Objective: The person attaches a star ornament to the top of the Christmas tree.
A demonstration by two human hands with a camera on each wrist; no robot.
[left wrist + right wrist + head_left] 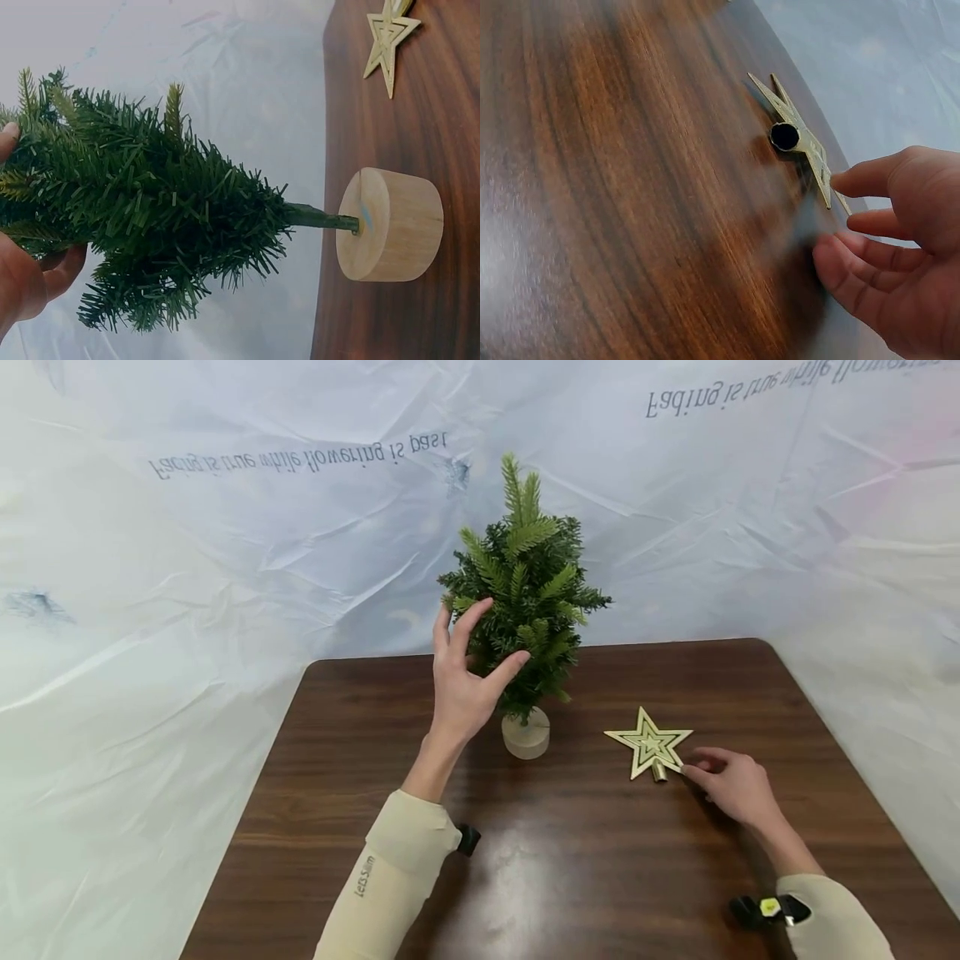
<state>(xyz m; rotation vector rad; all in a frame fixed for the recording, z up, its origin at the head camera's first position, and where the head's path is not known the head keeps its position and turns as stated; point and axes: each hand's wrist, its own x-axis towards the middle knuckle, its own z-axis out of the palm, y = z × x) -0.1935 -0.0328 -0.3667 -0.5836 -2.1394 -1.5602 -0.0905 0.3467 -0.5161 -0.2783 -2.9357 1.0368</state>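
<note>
A small artificial Christmas tree [525, 602] stands upright on a round wooden base [397, 225]. My left hand [465, 693] is at its near left side, thumb and fingers spread wide in a curve about the foliage. The left wrist view shows green branches between thumb and fingers; how firmly they touch is hidden. A gold star tree topper [651, 745] lies on the table to the right of the tree, its short hollow tube [784, 136] facing me. With thumb and index finger, my right hand [738, 785] pinches the star's lower right point.
Dark wood-grain table [600, 860] under everything, with rounded far corners. A pale wrinkled sheet [300, 527] printed with lettering hangs behind and beside it. Dark wrist devices [765, 910] sit by both cuffs.
</note>
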